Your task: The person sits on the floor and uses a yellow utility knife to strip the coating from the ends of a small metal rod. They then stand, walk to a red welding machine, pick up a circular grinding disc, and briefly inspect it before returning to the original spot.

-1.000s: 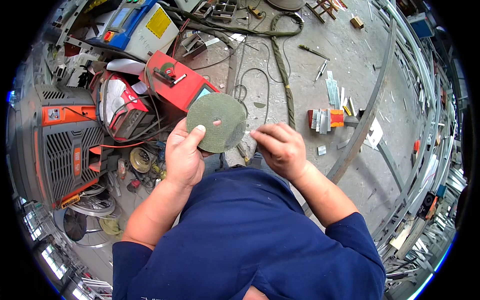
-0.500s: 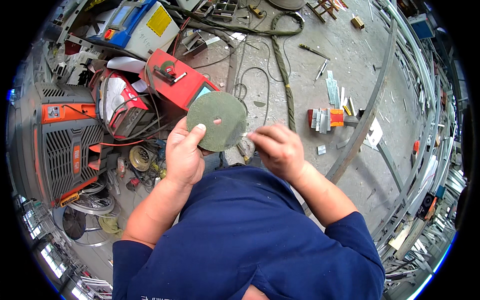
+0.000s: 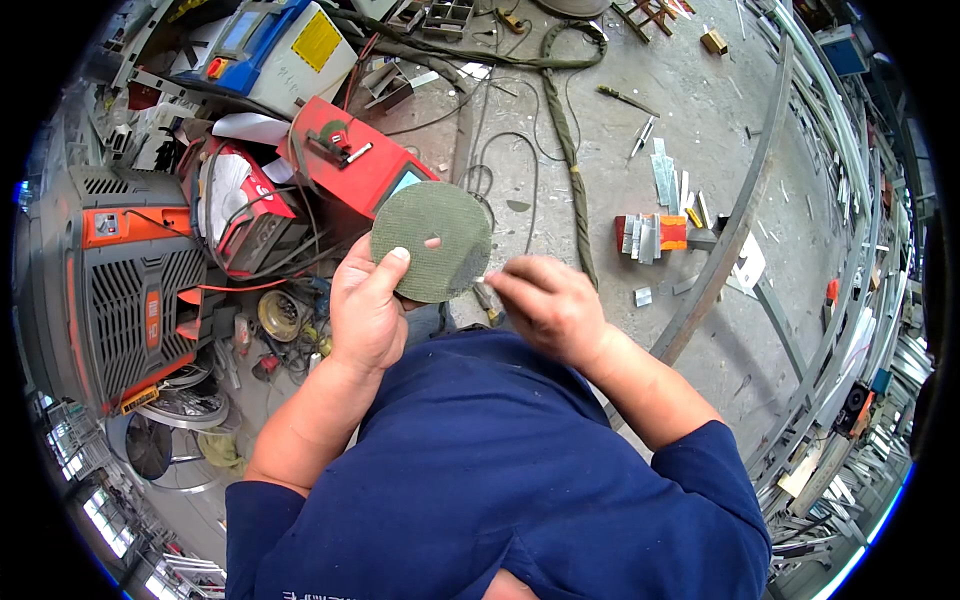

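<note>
A round green abrasive disc (image 3: 420,215) with a small hole in its middle is held up in front of my body. My left hand (image 3: 368,310) grips it at its left edge, thumb lying on the face and the other fingers behind. Close to the disc's lower right edge, my right hand (image 3: 552,308) is closed in a pinch. Something small and pale may show at those fingertips, too small to name. The disc's face looks darker and scuffed near that edge.
A red machine (image 3: 352,170) stands just beyond my left hand, with a large grey and orange machine (image 3: 140,280) farther left. A wrapped cable (image 3: 565,140) runs along the floor. An orange-red box with metal pieces (image 3: 672,236) and a curved metal beam (image 3: 735,235) lie right.
My right hand has shifted slightly left and down along the disc's lower right edge. The disc and my left hand have moved only a little to the left.
</note>
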